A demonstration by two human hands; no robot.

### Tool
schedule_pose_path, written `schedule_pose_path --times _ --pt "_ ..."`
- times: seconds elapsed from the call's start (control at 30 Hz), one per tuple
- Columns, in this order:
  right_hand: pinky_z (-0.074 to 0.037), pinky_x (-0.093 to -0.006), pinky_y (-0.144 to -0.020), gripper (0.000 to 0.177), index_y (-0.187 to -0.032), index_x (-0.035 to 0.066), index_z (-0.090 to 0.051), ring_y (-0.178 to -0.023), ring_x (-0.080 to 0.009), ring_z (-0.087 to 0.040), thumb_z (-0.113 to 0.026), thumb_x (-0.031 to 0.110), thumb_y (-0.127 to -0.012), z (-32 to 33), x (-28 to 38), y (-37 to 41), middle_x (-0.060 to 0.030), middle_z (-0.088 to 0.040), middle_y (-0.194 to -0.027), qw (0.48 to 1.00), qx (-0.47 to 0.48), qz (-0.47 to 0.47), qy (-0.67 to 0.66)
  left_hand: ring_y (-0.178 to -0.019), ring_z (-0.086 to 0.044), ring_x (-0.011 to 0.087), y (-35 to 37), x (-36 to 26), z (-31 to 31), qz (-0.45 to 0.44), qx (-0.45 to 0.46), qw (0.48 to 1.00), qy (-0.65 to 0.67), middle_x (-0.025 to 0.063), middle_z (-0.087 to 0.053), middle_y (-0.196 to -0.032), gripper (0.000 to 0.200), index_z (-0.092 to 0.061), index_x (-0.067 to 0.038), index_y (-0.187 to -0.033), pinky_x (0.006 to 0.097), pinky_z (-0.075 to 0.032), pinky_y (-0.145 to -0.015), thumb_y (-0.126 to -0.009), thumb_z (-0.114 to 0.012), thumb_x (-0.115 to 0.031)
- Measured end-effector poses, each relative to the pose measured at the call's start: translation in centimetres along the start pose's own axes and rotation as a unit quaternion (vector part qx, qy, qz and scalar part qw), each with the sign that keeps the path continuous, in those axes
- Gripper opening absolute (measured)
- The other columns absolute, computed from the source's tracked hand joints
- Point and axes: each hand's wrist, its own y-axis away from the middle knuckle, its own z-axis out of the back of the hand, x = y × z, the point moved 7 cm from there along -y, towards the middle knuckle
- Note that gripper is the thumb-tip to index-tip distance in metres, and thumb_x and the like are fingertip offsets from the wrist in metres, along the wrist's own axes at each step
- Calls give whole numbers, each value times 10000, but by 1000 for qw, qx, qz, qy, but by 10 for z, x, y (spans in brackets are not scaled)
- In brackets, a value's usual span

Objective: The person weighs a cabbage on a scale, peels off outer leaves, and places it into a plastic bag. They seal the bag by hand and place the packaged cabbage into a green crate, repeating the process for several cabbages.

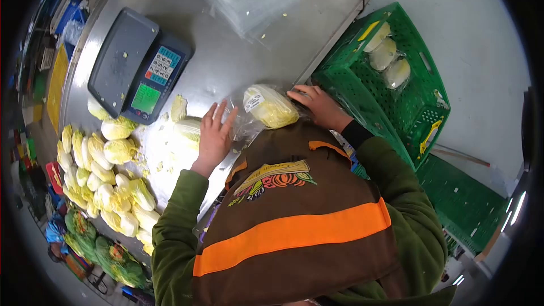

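Observation:
A napa cabbage point(273, 109) in a clear plastic bag lies on the steel table close to my apron, with a white printed label on its left end. My left hand point(215, 139) is beside the loose end of the bag, fingers spread and holding nothing. At the cabbage's right side, my right hand point(320, 107) rests with outstretched fingertips at the wrapped surface. Left of my left hand, another pale cabbage point(187, 130) lies on the bright tabletop, partly hidden by that hand. A loose yellow leaf piece point(179, 107) sits just beyond it.
A digital scale point(139, 65) stands at the left. Many napa cabbages point(105, 173) are heaped along the left edge. Flat clear plastic sheets point(249, 0) lie at the back. At the right, a green crate point(362, 88) holds several wrapped cabbages point(383, 54).

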Motion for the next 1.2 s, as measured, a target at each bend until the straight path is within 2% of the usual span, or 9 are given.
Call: schedule_pose_path --times 0.13,0.23,0.43,0.57,0.73,0.9,0.97,1.13,1.2 --pt "-348 -430 -1045 604 -1311 156 -601 -1233 -328 -460 -787 185 -737 -4 4 -12 -106 -458 -1433 990 -71 59 -107 -1269 -517 364 -33 -8 -4 -198 -33 971 131 139 -648 -1232 248 -710 -72 -1006 560 -296 -1130 -760 -725 -96" --pt "-311 -424 -1088 437 -1235 75 -653 -1283 -284 -436 -730 306 -872 12 -7 -21 -112 -507 -1389 956 -120 -37 -266 -807 -693 188 -75 30 -8 16 -10 944 330 141 -727 -914 195 -691 24 -1076 298 -545 -744 -927 -605 -69" --pt "-351 -368 -1100 663 -1429 38 -437 -1303 -174 -426 -723 294 -889 20 -1 6 -65 -457 -1421 592 -149 -99 -785 -578 -599 121 -143 -45 34 136 -6 827 546 51 -615 -689 379 -577 -48 -719 286 -543 -521 -1001 -579 -301" --pt "-418 -356 -1075 762 -1483 38 -312 -1329 -175 -446 -717 276 -883 99 7 58 -115 -437 -1454 631 -322 17 -705 -616 -626 145 -173 -146 22 135 21 816 562 65 -630 -717 375 -624 -26 -770 296 -558 -532 -1006 -568 -313" --pt "-537 -414 -959 516 -1363 14 -460 -1136 -229 -630 -610 288 -952 105 -96 186 -116 -599 -1280 370 -479 -130 -786 -1055 -645 228 -203 -283 -24 15 206 762 614 144 -633 -1213 485 -505 12 -1365 340 -540 -895 -1000 -576 -300" --pt "-534 -381 -883 818 -1383 0 -395 -1108 -250 -595 -845 200 -729 168 -190 358 -136 -570 -1229 554 -727 -396 -81 -984 -631 144 -209 -311 -71 38 166 791 588 74 -662 -1104 307 -583 -11 -1250 278 -509 -845 -988 -603 -168" --pt "-477 -419 -961 906 -1376 3 -409 -1154 -293 -561 -882 298 -662 187 -200 374 -166 -562 -1244 549 -589 -574 148 -953 -631 127 -204 -303 -89 62 143 810 566 60 -673 -1059 268 -601 -7 -1213 268 -505 -827 -979 -614 -137" --pt "-447 -422 -1008 573 -1318 20 -532 -1168 -314 -559 -700 326 -863 103 -386 416 -163 -576 -1294 637 -433 -638 10 -854 -643 103 -172 -277 -131 158 135 837 507 52 -697 -971 208 -668 9 -1116 247 -514 -761 -941 -642 -102" --pt "-395 -421 -1095 440 -1422 43 -464 -1232 -258 -540 -421 240 -1031 68 -416 373 -148 -534 -1390 636 -469 -275 -548 -826 -611 89 -157 -272 -124 153 111 874 449 33 -679 -937 237 -661 0 -1127 256 -513 -741 -953 -642 -159"
